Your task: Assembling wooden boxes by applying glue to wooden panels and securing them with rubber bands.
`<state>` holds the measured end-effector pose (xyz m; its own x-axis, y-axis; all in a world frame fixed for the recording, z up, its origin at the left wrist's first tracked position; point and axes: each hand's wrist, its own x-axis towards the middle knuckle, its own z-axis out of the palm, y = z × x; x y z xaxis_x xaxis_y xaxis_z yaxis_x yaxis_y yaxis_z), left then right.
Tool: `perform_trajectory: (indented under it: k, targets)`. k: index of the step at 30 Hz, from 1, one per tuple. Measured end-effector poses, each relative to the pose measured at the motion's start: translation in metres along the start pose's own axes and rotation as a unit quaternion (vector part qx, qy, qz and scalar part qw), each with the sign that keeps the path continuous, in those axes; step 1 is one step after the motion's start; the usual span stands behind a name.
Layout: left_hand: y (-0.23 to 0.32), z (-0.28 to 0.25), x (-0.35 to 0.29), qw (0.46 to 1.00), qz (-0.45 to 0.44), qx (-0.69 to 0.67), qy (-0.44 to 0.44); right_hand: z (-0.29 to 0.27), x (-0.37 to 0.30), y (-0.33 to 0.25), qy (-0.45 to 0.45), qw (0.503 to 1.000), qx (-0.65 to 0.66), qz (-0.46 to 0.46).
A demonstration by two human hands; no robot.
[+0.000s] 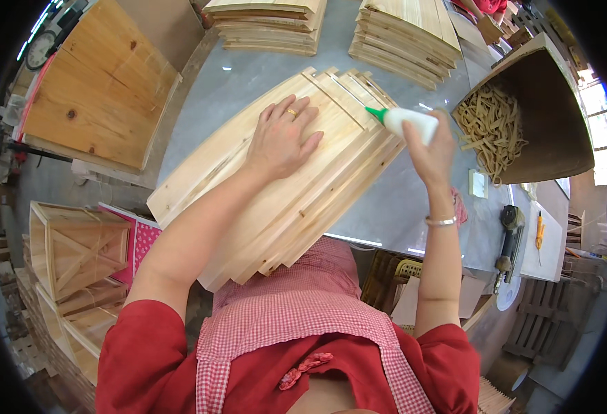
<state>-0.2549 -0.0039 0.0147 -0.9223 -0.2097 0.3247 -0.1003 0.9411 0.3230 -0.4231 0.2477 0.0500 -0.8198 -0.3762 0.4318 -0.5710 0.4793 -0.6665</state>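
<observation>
A fanned stack of pale wooden panels (pixel 248 200) lies slantwise across the grey table, overhanging its near edge. My left hand (pixel 284 134) rests on the top panel with its fingers spread, a ring on one of them. In my right hand (pixel 431 148) is a white glue bottle (pixel 414 125) with a green nozzle, tilted so the tip points left. That tip sits at the stepped far-right ends of the panels, where a groove runs along the edge. Whether glue is flowing out cannot be made out.
Two more panel stacks (pixel 269 31) (pixel 407 41) stand at the table's far side. A cardboard box (pixel 552 117) spills tan rubber bands at the right. Nearby lie a black power tool (pixel 507 234) and an orange-handled tool (pixel 540 231). Wooden crates (pixel 86 252) stand at the left.
</observation>
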Motion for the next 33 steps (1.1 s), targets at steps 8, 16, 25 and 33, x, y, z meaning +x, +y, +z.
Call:
perform_trajectory:
  k: [8, 16, 25, 33]
  targets:
    - [-0.001, 0.002, 0.0, 0.999, -0.028, -0.023, 0.024, 0.006, -0.012, -0.013, 0.037, 0.989, 0.113, 0.091]
    - [-0.003, 0.002, 0.0, 0.999, -0.023, -0.015, 0.016, 0.109, 0.022, -0.054, 0.062, 0.989, 0.135, -0.006]
    - [-0.006, 0.003, -0.001, 0.999, -0.013, -0.014, 0.028, 0.036, -0.003, -0.05, 0.008, 0.999, 0.012, -0.046]
    - [-0.008, 0.008, -0.002, 0.999, -0.014, -0.017, 0.028, -0.004, -0.073, -0.009, 0.066, 0.993, 0.076, 0.063]
